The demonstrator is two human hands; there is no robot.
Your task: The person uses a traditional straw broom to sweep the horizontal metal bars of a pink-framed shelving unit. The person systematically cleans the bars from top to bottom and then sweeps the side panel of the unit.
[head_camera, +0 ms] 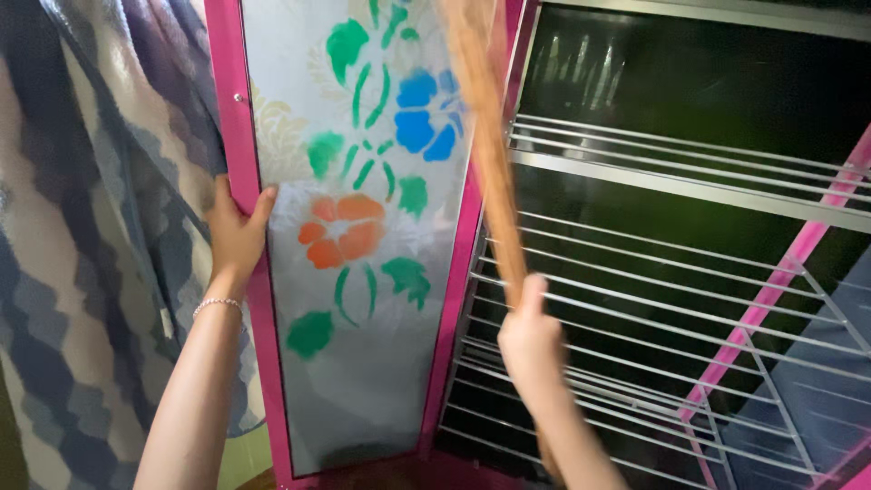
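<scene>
Evidently the left hand (234,234) was closed around the pink edge of the cabinet door (363,272), thumb on the painted flower panel, seemingly to hold the door swung open and steady. The right hand (529,338) was wrapped fully around a brown stick-like handle (494,172), which rose blurred from the top of that grip past the door's inner edge. Just right of the grip lay the wire shelves (671,272); left of the other hand hung a patterned cloth (82,227).
</scene>
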